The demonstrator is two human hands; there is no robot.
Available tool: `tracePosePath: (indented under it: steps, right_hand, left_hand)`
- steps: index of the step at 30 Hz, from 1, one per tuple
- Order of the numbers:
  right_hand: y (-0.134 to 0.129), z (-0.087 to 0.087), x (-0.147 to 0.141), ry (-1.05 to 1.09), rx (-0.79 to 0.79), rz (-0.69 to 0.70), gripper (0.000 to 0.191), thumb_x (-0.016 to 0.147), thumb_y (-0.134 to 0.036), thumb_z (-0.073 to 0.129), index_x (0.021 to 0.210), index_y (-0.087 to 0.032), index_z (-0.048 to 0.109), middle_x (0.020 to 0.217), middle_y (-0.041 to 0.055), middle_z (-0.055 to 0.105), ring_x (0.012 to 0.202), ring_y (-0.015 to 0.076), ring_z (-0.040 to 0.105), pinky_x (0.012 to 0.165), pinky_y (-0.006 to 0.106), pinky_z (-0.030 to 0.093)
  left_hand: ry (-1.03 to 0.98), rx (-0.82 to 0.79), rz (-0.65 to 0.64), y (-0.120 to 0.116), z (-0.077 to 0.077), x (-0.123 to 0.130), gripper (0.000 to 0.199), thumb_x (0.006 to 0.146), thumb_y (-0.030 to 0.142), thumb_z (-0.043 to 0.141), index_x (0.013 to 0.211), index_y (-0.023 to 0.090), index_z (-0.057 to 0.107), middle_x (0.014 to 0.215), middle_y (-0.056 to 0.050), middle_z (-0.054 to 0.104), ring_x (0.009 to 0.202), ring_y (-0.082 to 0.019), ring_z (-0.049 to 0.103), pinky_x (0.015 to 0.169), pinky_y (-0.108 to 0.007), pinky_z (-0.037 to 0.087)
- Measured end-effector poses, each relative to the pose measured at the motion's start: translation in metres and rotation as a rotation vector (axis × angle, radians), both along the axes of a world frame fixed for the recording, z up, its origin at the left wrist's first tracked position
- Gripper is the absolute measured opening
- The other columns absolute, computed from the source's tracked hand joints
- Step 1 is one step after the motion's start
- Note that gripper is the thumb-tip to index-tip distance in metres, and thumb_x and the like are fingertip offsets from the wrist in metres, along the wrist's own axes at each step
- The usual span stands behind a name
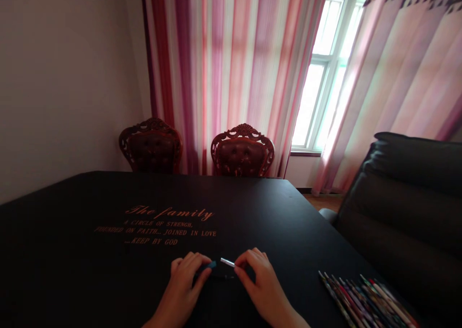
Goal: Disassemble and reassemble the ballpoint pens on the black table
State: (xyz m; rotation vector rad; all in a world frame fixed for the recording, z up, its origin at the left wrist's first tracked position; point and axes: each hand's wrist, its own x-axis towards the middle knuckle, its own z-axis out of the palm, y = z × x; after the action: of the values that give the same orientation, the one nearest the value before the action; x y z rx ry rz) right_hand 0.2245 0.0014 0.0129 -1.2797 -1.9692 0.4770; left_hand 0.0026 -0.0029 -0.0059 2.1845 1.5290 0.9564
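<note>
The left hand [184,280] and right hand [258,282] sit close together, each pinching one end of a blue-and-silver pen [218,263] to steady it just above the black surface [288,222], with a bundle of coloured pens [366,301] lying well apart on the right.

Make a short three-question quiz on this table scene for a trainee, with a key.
1. True or false: the loose pens lie to the right of the right hand.
2. Which colour shows on the held pen next to the left hand? A) blue B) red C) yellow
3. How many carved chairs stand beyond the table?

Key: 1 true; 2 A; 3 two.
</note>
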Motion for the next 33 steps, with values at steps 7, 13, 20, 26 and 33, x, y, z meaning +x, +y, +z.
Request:
tracePosePath:
  steps: [7,13,20,26,33]
  right_hand:
    - [-0.004,0.004,-0.004,-0.025,-0.012,0.038,0.010,0.087,-0.015,0.058,0.083,-0.023,0.063,0.080,-0.0025,0.064,0.082,0.0180,0.056,0.088,0.037,0.035]
    - [-0.002,0.010,0.001,0.032,0.022,0.084,0.010,0.087,-0.018,0.060,0.083,-0.023,0.068,0.082,-0.0005,0.065,0.086,0.0197,0.056,0.086,0.037,0.038]
    - [0.003,0.003,0.007,0.393,-0.177,0.095,0.011,0.083,-0.028,0.066,0.089,-0.019,0.070,0.081,0.0017,0.067,0.078,0.0190,0.062,0.073,0.031,0.047]
    - [-0.003,0.000,0.001,0.470,-0.268,0.093,0.015,0.078,-0.032,0.070,0.078,-0.017,0.069,0.074,0.0015,0.066,0.071,0.0183,0.061,0.067,0.029,0.047]
    - [-0.007,-0.007,-0.007,0.440,-0.271,0.070,0.013,0.076,-0.032,0.071,0.075,-0.019,0.070,0.076,0.0021,0.069,0.074,0.0199,0.063,0.070,0.030,0.048]
  left_hand:
    - [-0.017,0.008,-0.043,-0.004,0.005,0.004,0.015,0.094,0.035,0.051,0.096,0.028,0.065,0.090,0.000,0.070,0.087,-0.021,0.061,0.082,-0.035,0.039]
    - [-0.032,-0.003,-0.054,-0.005,0.005,0.004,0.016,0.093,0.037,0.053,0.097,0.030,0.067,0.089,0.001,0.070,0.088,-0.021,0.062,0.084,-0.037,0.038]
    - [-0.169,-0.043,0.010,-0.011,0.006,0.009,0.018,0.088,0.042,0.059,0.096,0.029,0.068,0.091,-0.001,0.069,0.090,-0.023,0.060,0.081,-0.035,0.045]
    - [-0.227,-0.046,0.017,-0.017,0.006,0.012,0.021,0.086,0.046,0.060,0.088,0.027,0.070,0.086,-0.002,0.068,0.089,-0.024,0.060,0.080,-0.035,0.046]
    - [-0.211,-0.054,-0.005,-0.020,0.004,0.016,0.019,0.086,0.044,0.062,0.085,0.027,0.068,0.084,-0.002,0.067,0.088,-0.024,0.059,0.079,-0.035,0.045]
